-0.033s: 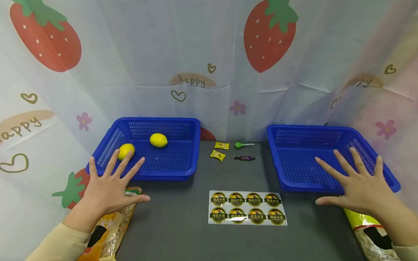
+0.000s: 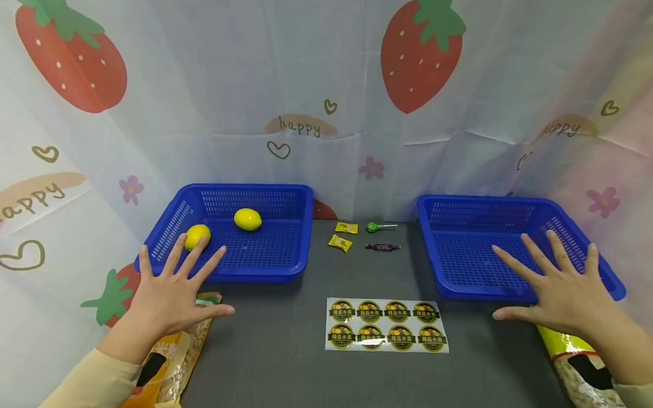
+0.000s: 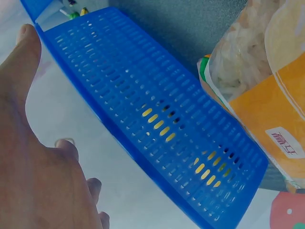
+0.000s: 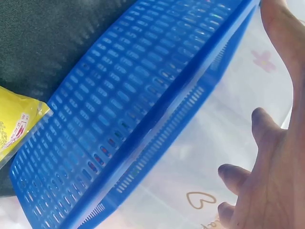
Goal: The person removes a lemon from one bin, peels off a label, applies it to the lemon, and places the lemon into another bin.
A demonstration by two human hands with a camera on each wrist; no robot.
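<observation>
My left hand (image 2: 170,300) is held with fingers spread over the front edge of the left blue basket (image 2: 270,255), holding nothing. Two yellow lemons lie in that basket: one lemon (image 2: 247,219) toward the back, the other lemon (image 2: 199,233) at the left, partly behind my fingertips. On the other side, my right hand (image 2: 568,300) spreads its fingers before the right blue basket (image 2: 469,255), also holding nothing. No contents show in the visible part of this basket. Both wrist views show the hands beside the slotted basket walls, apart from them.
Between the baskets lie two yellow-wrapped candies (image 2: 340,243), a green lollipop (image 2: 374,227) and a purple-wrapped candy (image 2: 382,247). A sheet of round stickers (image 2: 388,326) lies nearer. Filled packages stand below the hands: an orange one (image 3: 271,90) left, a yellow one (image 4: 19,121) right. A printed curtain hangs behind.
</observation>
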